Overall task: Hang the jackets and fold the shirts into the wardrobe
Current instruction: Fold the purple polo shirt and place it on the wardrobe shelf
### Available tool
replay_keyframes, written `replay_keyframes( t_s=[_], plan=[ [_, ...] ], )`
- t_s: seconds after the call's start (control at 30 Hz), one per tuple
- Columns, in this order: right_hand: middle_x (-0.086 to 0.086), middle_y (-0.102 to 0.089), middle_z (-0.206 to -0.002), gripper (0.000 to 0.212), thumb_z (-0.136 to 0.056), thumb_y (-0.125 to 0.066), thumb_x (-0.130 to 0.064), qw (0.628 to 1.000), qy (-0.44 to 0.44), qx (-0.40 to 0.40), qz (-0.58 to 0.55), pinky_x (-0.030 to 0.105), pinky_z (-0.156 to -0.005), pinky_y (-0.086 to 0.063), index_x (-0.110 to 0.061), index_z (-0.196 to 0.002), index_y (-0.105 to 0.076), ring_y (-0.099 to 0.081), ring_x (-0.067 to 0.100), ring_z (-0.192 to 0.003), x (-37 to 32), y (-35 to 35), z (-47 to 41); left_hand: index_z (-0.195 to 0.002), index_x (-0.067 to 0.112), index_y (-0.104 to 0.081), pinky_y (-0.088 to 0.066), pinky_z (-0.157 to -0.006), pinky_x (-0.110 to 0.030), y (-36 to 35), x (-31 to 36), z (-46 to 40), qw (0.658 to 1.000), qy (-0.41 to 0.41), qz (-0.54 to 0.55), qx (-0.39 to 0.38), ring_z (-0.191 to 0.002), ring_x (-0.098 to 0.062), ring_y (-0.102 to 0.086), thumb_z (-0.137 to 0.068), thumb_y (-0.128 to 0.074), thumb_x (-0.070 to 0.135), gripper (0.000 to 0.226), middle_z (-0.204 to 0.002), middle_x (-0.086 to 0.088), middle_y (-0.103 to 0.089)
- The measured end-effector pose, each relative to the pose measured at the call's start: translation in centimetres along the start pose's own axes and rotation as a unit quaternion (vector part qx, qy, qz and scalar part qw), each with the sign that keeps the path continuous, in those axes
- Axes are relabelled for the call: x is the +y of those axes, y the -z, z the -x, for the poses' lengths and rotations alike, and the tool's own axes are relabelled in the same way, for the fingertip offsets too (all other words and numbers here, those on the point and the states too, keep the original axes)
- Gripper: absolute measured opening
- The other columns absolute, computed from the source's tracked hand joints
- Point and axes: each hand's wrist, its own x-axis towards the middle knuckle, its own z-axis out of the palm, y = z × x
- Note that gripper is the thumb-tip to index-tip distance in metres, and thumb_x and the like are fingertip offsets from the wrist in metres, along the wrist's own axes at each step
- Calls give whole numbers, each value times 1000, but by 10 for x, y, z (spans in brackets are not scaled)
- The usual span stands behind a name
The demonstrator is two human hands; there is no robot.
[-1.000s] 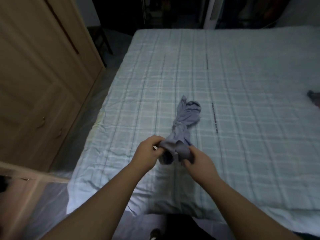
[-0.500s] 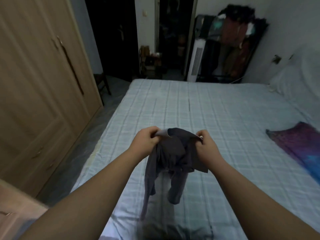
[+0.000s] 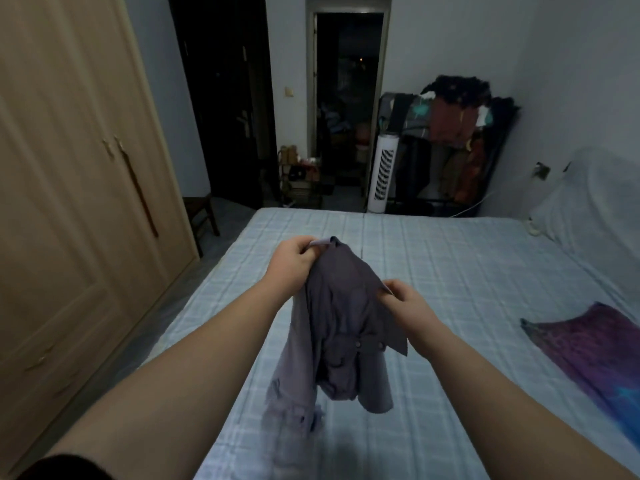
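I note the grey shirt (image 3: 341, 327) hanging bunched at frame centre, lifted above the checked bed (image 3: 450, 271). My left hand (image 3: 294, 265) pinches its collar edge with curled fingers; my right hand (image 3: 408, 303) pinches the opposite collar point. 1 purple garment (image 3: 595, 348) lies on the bed at right. The wardrobe (image 3: 69, 202), doors closed, fills the left of the frame.

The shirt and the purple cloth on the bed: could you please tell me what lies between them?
In the head view, only the right hand and its forearm, over bare checked bedsheet, lie between the shirt and the purple cloth.
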Motion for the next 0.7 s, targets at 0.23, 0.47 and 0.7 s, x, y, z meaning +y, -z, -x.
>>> replay_keyframes(
  t_s=[0.23, 0.47, 0.7],
  plan=[
    [-2, -68, -123, 43, -87, -46, -17, 983, 30, -138, -117, 39, -90, -54, -26, -127, -60, -65, 15, -111, -10, 51, -28, -83, 19, -71, -51, -71, -35, -28, 53, -59, 998, -3, 25, 50, -74, -14, -63, -97, -59, 34, 24, -78, 1, -69],
    [-6, -63, -123, 53, -87, -44, 5, 995, 96, -7, -31, 35, -88, -55, -37, -113, -61, -59, 14, -112, -6, 64, -60, -99, 8, -72, -57, -71, -33, -31, 119, -91, 994, -18, 103, 30, -79, -19, -68, -100, -56, 33, 30, -92, -13, -73],
    [-15, -62, -104, 17, -94, -55, -20, 983, 143, 0, 116, 27, -78, -46, -29, -107, -58, -58, 8, -99, -46, 62, -112, -97, 10, -71, -51, -58, -16, -14, 140, -110, 995, -56, 60, 54, -74, -9, -67, -99, -56, 32, 27, -85, -2, -73]
  ],
)
